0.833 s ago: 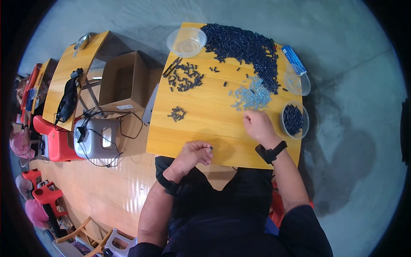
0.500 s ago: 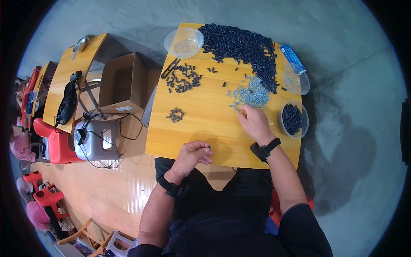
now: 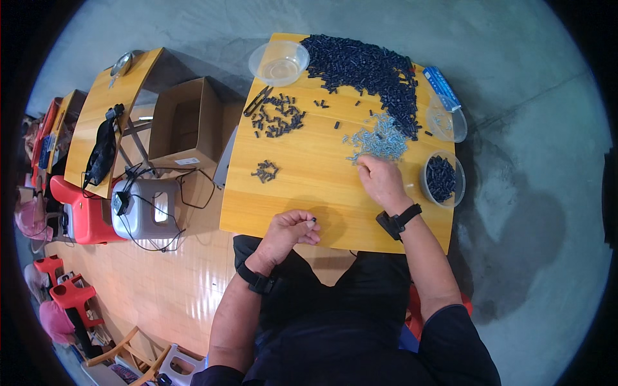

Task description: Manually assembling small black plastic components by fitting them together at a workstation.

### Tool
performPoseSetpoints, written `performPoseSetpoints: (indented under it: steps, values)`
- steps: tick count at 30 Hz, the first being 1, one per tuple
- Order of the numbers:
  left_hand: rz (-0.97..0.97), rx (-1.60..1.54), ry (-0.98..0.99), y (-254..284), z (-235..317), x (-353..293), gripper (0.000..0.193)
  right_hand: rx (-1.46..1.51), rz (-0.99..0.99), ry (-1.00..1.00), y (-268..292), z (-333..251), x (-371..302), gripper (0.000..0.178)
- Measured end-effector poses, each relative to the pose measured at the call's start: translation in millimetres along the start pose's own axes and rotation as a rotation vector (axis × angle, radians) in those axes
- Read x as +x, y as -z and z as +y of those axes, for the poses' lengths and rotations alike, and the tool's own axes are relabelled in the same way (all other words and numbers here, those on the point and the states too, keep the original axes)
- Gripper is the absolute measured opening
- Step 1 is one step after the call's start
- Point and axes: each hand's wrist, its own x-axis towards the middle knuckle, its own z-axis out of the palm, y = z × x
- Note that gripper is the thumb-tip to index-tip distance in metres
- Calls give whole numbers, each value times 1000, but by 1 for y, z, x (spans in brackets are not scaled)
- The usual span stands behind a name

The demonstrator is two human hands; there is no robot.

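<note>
from where I'm standing, the pale-blue screw-like bits [image 3: 381, 138] sit just past the right hand [image 3: 383, 181], axes every which way; can't tell if it's pinching any; left hand [image 3: 286, 231], farther off, pinches a small dark piece [image 3: 313, 220]

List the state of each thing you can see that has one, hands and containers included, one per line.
Left hand: closed, pinching a small dark piece
Right hand: bent over the pile's near edge, fingertips hidden
Silvery-blue pile: loosely spread
Black heap: massed along the table's far side
Right-hand tub: open, holding black pieces
Far-left bowl: upright, open
Cardboard box: open
</note>
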Motion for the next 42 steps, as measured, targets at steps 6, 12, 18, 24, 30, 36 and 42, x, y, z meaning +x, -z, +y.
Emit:
performPoseSetpoints:
  steps: [6, 12, 18, 24, 30, 36, 42]
  values:
    - [-2, -4, -5, 3, -3, 1, 11, 2, -42, 83, 0, -8, 5, 13]
    - [-8, -2, 11, 2, 0, 0, 11, -11, -108, 129, -3, -6, 5, 12]
    - [-17, -29, 17, 4, 0, 1, 12, 86, -124, 89, 0, -9, -1, 11]
    - [-28, -48, 16, 4, 0, 2, 12, 152, -87, -17, 0, -1, -7, 12]
    - [-27, -66, 23, 4, 1, 2, 13, 115, -58, -24, -4, 0, -9, 11]
    - [-23, -65, 23, 4, 2, 2, 13, -1, -70, -57, -9, -8, -6, 13]
    - [-13, -63, 16, 3, 2, -1, 13, -101, -43, -19, -16, -9, -10, 14]
